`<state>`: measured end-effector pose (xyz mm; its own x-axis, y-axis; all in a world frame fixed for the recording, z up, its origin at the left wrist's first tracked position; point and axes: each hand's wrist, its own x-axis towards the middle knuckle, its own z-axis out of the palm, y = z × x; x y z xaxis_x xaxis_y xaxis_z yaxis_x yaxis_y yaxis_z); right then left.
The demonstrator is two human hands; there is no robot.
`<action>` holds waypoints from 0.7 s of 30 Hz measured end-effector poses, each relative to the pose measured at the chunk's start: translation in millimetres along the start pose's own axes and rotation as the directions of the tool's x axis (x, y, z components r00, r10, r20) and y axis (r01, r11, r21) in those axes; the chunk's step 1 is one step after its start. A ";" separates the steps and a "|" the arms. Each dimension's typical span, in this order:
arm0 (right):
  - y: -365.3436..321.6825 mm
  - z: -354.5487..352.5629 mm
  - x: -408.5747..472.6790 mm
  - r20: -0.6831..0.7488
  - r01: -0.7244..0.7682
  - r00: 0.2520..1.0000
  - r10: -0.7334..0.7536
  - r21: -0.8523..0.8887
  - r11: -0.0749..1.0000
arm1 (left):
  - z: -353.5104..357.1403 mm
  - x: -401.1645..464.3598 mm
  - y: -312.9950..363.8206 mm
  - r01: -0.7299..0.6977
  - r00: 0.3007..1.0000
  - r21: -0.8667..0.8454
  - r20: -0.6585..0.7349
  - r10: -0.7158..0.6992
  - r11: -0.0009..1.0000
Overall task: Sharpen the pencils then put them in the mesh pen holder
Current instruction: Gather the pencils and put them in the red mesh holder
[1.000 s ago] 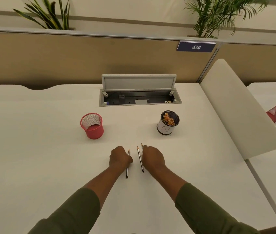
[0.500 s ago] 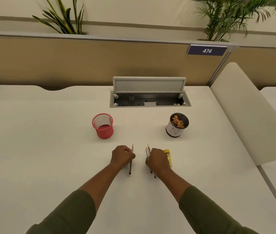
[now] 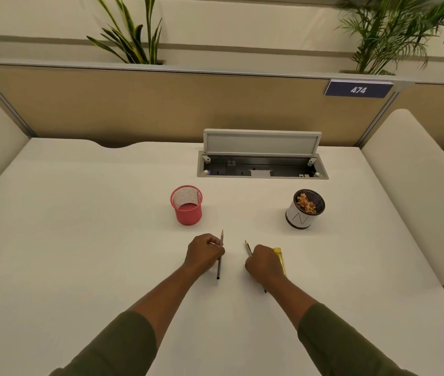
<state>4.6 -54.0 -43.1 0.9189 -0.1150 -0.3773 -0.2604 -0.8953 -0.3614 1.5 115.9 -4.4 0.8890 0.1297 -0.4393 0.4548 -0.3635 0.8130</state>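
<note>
On the near table (image 3: 79, 240) we find the left hand (image 3: 204, 255) clenched around one pencil (image 3: 220, 256), the right hand (image 3: 264, 264) around another pencil (image 3: 248, 247), red mesh holder (image 3: 187, 204) far left, empty.

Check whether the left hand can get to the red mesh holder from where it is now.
Probably yes. The left hand, closed on a pencil, sits just in front of the red mesh holder, with only bare desk between them. The holder's mouth is open and looks empty.

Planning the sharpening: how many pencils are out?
2 visible: one pencil by the left hand, another pencil under the right hand, which may hide more.
</note>
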 end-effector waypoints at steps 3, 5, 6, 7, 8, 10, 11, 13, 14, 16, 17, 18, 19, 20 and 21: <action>-22.3 -9.3 2.6 0.006 0.055 0.998 -0.055 -0.014 0.998 | -10.4 3.8 -1.6 -0.027 0.999 -0.018 -0.023 0.026 0.999; -42.1 -20.3 7.9 -0.006 0.137 0.991 -0.137 0.040 0.990 | -19.6 8.1 0.1 -0.062 0.997 -0.021 -0.050 0.061 0.998; -53.1 -26.7 10.5 -0.005 0.180 0.984 -0.180 0.090 0.980 | -25.4 10.8 2.1 -0.084 0.994 -0.016 -0.070 0.083 0.996; -63.4 -33.0 13.4 -0.012 0.220 0.975 -0.220 0.149 0.964 | -31.4 13.6 5.0 -0.103 0.990 -0.005 -0.093 0.102 0.995; -74.5 -38.7 17.2 -0.027 0.249 0.968 -0.249 0.201 0.947 | -38.5 17.1 8.6 -0.122 0.985 0.011 -0.122 0.123 0.992; -96.7 -50.3 25.5 -0.064 0.289 0.957 -0.283 0.276 0.917 | -53.7 24.8 17.0 -0.172 0.965 0.060 -0.189 0.180 0.983; -107.2 -55.4 29.6 -0.075 0.307 0.951 -0.299 0.301 0.903 | -61.8 29.0 21.8 -0.199 0.951 0.090 -0.221 0.214 0.976; -126.3 -64.5 37.9 -0.082 0.340 0.940 -0.332 0.318 0.885 | -77.9 37.2 32.4 -0.241 0.924 0.131 -0.271 0.268 0.962; -134.4 -69.0 41.4 -0.084 0.351 0.935 -0.343 0.321 0.880 | -85.7 40.6 37.9 -0.260 0.914 0.141 -0.284 0.291 0.955; -150.6 -74.5 49.4 -0.101 0.378 0.925 -0.366 0.353 0.856 | -101.9 47.0 47.0 -0.301 0.895 0.161 -0.292 0.337 0.940; -156.9 -76.6 52.6 -0.119 0.393 0.919 -0.377 0.369 0.842 | -108.7 49.8 51.9 -0.322 0.885 0.177 -0.294 0.362 0.930; -162.9 -78.5 55.3 -0.142 0.407 0.913 -0.383 0.375 0.833 | -114.9 52.8 56.6 -0.341 0.872 0.192 -0.301 0.386 0.920; -169.3 -79.6 58.9 -0.165 0.421 0.907 -0.387 0.374 0.827 | -121.0 57.0 60.8 -0.355 0.859 0.202 -0.315 0.404 0.913; -173.8 -80.4 61.7 -0.189 0.434 0.901 -0.390 0.372 0.821 | -125.4 60.7 64.8 -0.365 0.846 0.209 -0.332 0.417 0.907; -177.6 -80.6 64.0 -0.208 0.446 0.894 -0.396 0.367 0.816 | -128.6 63.9 67.5 -0.368 0.836 0.213 -0.351 0.422 0.905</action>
<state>133.6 62.9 65.7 0.9866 0.1620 -0.0172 0.0889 -0.6238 -0.7765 95.9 218.3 71.5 0.9541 0.2784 0.1104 0.0729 -0.5736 0.8159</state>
